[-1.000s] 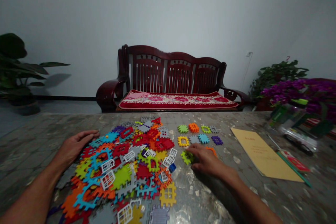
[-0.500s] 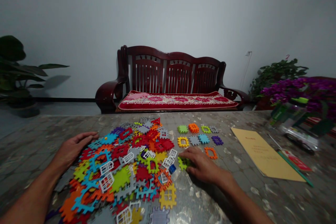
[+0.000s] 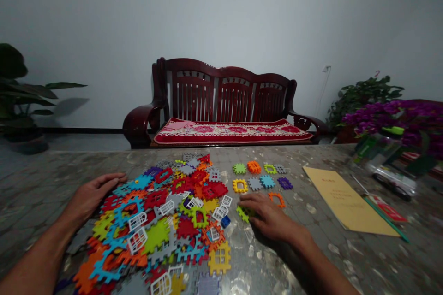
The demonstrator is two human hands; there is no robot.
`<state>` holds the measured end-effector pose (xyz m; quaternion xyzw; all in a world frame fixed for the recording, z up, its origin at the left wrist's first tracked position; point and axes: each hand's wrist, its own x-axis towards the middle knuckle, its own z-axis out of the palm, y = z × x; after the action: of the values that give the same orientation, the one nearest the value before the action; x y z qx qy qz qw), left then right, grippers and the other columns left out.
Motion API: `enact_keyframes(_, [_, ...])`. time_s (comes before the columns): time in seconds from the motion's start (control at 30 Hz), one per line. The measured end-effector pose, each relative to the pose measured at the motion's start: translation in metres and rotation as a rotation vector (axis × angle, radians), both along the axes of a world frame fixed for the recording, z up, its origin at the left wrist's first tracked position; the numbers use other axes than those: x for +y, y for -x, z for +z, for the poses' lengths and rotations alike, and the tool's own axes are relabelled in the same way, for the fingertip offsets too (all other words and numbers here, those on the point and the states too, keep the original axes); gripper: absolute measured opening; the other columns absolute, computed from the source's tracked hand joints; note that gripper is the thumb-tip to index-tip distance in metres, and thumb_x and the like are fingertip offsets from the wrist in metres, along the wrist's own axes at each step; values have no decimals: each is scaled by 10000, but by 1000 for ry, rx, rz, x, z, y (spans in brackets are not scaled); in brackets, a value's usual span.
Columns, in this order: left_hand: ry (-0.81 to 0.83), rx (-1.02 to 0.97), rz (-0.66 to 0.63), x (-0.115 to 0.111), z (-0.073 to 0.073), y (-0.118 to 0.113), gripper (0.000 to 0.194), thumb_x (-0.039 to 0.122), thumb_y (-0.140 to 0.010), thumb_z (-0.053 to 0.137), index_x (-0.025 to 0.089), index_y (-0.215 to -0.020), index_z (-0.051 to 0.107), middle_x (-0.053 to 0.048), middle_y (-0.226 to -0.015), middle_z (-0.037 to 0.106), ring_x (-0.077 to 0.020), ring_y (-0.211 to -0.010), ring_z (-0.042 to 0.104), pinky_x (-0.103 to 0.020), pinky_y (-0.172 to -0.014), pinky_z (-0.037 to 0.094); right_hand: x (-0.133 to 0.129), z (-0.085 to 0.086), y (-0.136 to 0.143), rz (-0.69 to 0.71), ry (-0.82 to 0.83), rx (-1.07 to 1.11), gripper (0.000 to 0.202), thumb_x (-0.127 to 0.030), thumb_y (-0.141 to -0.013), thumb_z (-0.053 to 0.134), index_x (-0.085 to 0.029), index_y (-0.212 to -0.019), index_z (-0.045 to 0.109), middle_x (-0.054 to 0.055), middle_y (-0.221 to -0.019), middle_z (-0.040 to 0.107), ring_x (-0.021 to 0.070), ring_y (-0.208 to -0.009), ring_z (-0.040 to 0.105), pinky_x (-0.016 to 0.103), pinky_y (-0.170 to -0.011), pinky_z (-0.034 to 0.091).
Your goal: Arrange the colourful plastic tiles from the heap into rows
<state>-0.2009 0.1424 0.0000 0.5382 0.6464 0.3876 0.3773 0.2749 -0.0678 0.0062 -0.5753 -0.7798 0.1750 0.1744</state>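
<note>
A heap of toothed plastic building pieces [image 3: 157, 237] in several colours, with white window frames [image 3: 137, 239] among them, spreads over the left and middle of the table. My left hand [image 3: 95, 193] lies at the heap's left edge, fingers stretched out and holding nothing. To the right of the heap, my right hand [image 3: 265, 212] has its fingers on a green building piece [image 3: 243, 213] low over the tabletop, partly covering it. Beyond that hand stand small rows of pieces, among them a yellow frame [image 3: 240, 185], a blue piece [image 3: 267, 181] and an orange frame [image 3: 277, 199].
A tan booklet [image 3: 346, 203] lies to the right, with a green pencil [image 3: 386, 219] and a red packet [image 3: 389, 208] beside it. Farther right are a silver toy car [image 3: 394, 182], a clear bottle [image 3: 384, 147] and purple flowers [image 3: 408, 117]. A wooden bench [image 3: 224, 92] stands behind the table [image 3: 332, 262].
My right hand has shifted slightly to the right, and the green building piece has turned and moved with it. My left hand stays by the heap. The view has shifted a little.
</note>
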Motion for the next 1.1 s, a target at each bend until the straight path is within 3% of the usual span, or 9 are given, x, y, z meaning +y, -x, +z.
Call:
enact_keyframes(0.17, [-15,6,14,-1,3,-3,464,480,-662,702,189,-1020,753,-121,-1067,854,-287,-1042,787,-359,-971,593,5,-13,-12,-47,-47,63,480,-137,-811,611,-226,-1265,738,105,-1361,688,284,-1268,612,449,-1122,460])
enact_keyframes(0.33, [-36,49,16,-1,3,-1,435,477,-675,712,194,-1000,769,-98,-1037,861,-273,-966,799,-327,-853,631,38,-15,-65,-455,-214,0,479,-131,-879,496,-188,-1294,727,124,-1336,715,286,-1272,631,461,-1139,446])
enact_keyframes(0.47, [-26,54,35,-4,7,-4,405,458,-684,699,195,-983,772,-93,-1026,863,-266,-959,798,-316,-842,630,69,-11,-102,-635,-119,-288,558,-38,-864,451,-152,-1352,695,151,-1409,673,268,-1302,620,371,-1129,438])
enact_keyframes(0.67, [-14,43,50,-6,10,-8,366,432,-695,683,192,-958,768,-95,-1042,861,-263,-1007,786,-336,-912,613,87,-16,-110,-609,-46,-368,525,8,-835,432,-135,-1198,783,185,-1304,722,287,-1216,672,345,-1067,465])
enact_keyframes(0.93, [-4,10,47,-4,6,-5,409,462,-679,689,201,-986,760,-91,-1024,863,-280,-1045,783,-358,-952,604,88,-22,-113,-574,-54,-365,555,-2,-846,445,-188,-1270,749,111,-1367,703,218,-1256,642,272,-1093,425])
enact_keyframes(1.1, [12,-15,66,-8,13,-10,340,411,-694,683,206,-955,759,-78,-983,867,-267,-1026,790,-329,-909,622,86,-22,-134,-684,-83,-345,581,-14,-832,461,-171,-1333,709,132,-1441,655,263,-1316,606,341,-1122,427])
